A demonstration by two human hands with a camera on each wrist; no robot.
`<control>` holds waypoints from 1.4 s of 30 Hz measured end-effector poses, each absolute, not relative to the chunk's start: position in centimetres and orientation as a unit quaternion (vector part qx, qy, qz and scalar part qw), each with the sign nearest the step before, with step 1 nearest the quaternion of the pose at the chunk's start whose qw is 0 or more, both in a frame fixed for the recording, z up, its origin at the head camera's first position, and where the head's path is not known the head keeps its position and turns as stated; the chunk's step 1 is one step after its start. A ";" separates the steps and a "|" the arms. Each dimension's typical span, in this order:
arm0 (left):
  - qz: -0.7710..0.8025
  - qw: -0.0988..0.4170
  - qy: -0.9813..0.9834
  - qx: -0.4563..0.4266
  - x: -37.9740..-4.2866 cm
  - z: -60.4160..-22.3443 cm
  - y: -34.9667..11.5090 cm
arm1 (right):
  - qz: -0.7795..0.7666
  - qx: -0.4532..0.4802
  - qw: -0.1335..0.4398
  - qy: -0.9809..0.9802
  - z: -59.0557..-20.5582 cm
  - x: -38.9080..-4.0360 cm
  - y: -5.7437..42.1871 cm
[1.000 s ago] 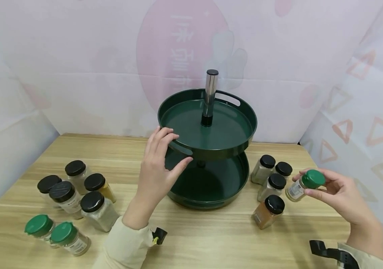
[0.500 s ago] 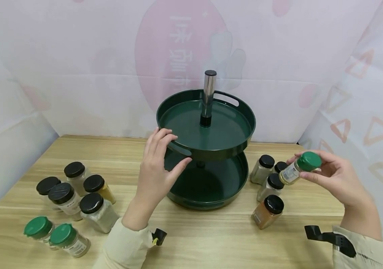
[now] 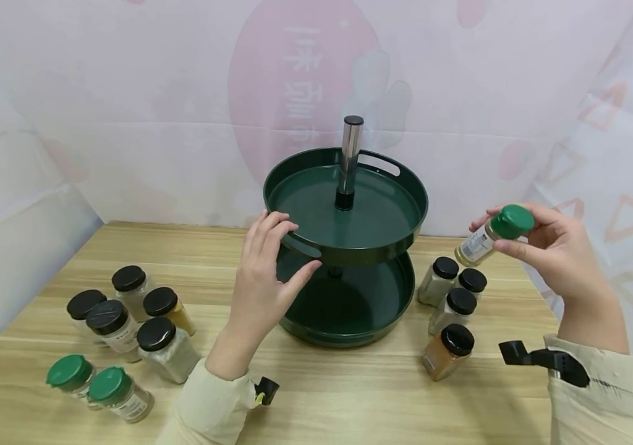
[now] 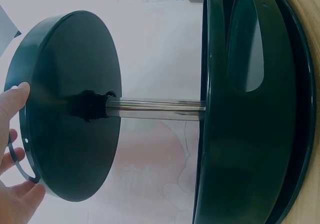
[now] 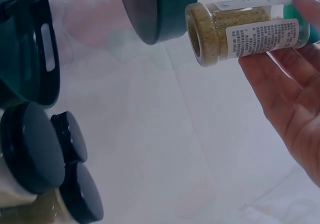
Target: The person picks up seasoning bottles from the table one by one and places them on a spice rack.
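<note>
A dark green two-tier round rack stands mid-table. At the left of its upper tray [image 3: 372, 254], my left hand [image 3: 261, 284] holds the rim by the handle slot, fingers over the edge and thumb in front. The left wrist view shows this tray [image 4: 70, 154] with thumb and fingertips at its edge. My right hand [image 3: 569, 262] grips a glass spice jar [image 3: 476, 246] near its green lid, raised and tilted with its base toward the rack. Tan powder and a printed label show on the jar [image 5: 235, 37] in the right wrist view. The lower tray [image 3: 344, 339] sits underneath.
Right of the rack stand several black-lidded spice jars [image 3: 450, 309], the nearest an orange-brown one [image 3: 441, 355]. On the left are several more black-lidded jars [image 3: 169, 355] and two green-lidded ones [image 3: 130, 402]. Printed cloth [image 3: 155, 154] hangs behind the wooden table [image 3: 350, 395].
My right hand has lifted the green-lidded spice jar from beside the right-hand jars up above them, tilting it further. My left hand stays on the upper tray's rim.
</note>
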State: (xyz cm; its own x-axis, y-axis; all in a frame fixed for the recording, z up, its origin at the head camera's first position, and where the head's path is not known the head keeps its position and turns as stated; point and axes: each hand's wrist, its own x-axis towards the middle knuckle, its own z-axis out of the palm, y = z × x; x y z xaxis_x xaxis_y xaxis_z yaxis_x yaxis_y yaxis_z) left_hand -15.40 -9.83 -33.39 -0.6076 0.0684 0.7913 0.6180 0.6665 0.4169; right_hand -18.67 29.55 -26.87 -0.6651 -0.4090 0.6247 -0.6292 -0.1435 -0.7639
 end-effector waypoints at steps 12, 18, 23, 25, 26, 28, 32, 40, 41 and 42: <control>-0.352 0.393 -0.823 -0.210 -15.5 -33.5 -9.9 | 0.656 0.400 0.129 -0.627 -24.7 -19.7 27.4; -0.353 0.396 -0.820 -0.213 -15.5 -33.4 -9.9 | 0.649 0.385 0.150 -0.640 -23.7 -20.0 26.3; -0.354 0.397 -0.819 -0.212 -15.5 -33.4 -9.9 | 0.655 0.379 0.156 -0.634 -22.9 -20.6 25.2; -0.356 0.398 -0.818 -0.214 -15.5 -33.3 -9.8 | 0.661 0.377 0.158 -0.629 -22.6 -20.8 24.8; -0.356 0.398 -0.818 -0.214 -15.5 -33.3 -9.8 | 0.665 0.376 0.159 -0.626 -22.5 -20.9 24.5; -0.358 0.397 -0.817 -0.216 -15.5 -33.3 -9.7 | 0.668 0.372 0.160 -0.624 -22.2 -21.0 24.0; -0.358 0.396 -0.817 -0.216 -15.5 -33.2 -9.6 | 0.663 0.379 0.162 -0.625 -21.7 -21.4 23.1; -0.354 0.391 -0.822 -0.214 -15.6 -33.3 -9.5 | 0.648 0.379 0.145 -0.644 -21.3 -22.3 21.5; -0.353 0.390 -0.823 -0.214 -15.6 -33.2 -9.5 | 0.646 0.377 0.143 -0.648 -21.3 -22.5 21.2; -0.353 0.389 -0.823 -0.214 -15.6 -33.2 -9.4 | 0.642 0.375 0.143 -0.654 -21.3 -22.6 21.0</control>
